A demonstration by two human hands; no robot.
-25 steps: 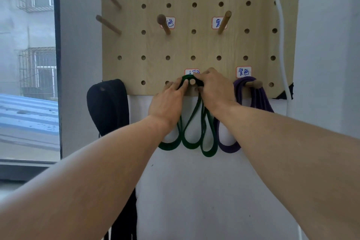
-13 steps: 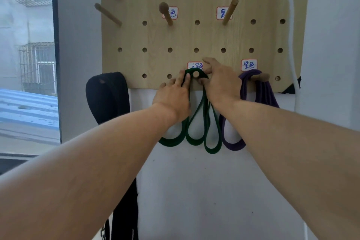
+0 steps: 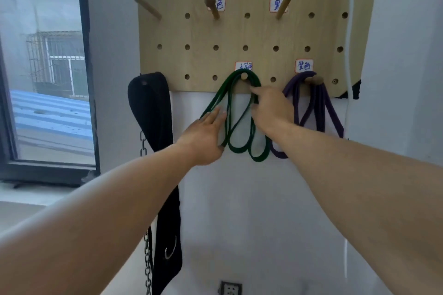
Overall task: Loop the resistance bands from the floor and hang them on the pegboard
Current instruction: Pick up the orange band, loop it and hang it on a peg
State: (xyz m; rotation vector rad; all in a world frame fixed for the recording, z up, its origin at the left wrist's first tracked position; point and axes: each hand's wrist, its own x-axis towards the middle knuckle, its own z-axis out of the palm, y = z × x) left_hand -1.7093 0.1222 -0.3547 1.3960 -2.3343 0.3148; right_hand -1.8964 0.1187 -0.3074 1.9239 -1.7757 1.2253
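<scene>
- On the bottom row of the pale wooden pegboard (image 3: 239, 31), the dark green rubber resistance band (image 3: 239, 112) is seen draped in several loops over a short wooden peg (image 3: 244, 76); its loops hang down against the white wall (image 3: 239, 211) below the board.
- Just to the right, a purple rubber resistance band (image 3: 318, 108) is hung in loops on its own wooden peg (image 3: 317, 80), beneath a handwritten label.
- Two of the bands are thus judged to be hung already.
- Two upper labelled pegs, the left one (image 3: 212, 6) and the right one (image 3: 284, 5), are seen bare, so further bands may be left to fetch; the floor is not shown, and this cannot be confirmed.
- The step in hand is judged to be the tidying or letting go of the green loops.
- The left hand (image 3: 203, 136) is held low and to the left of the green loops, fingers extended and together, fingertips just touching the outer strand; its grip is released and nothing is clasped.
- The right hand (image 3: 271, 110) is raised nearer the peg, index finger (image 3: 255, 90) stretched out towards the top of the loops and the other fingers loosely bent in front of the right-hand strands; whether a strand is pinched cannot be told.
- Both forearms are stretched forward from the lower corners of the view.
- A black padded strap with a metal chain (image 3: 151, 108) is hung on the wall left of the board, beside a window (image 3: 48, 67).
</scene>
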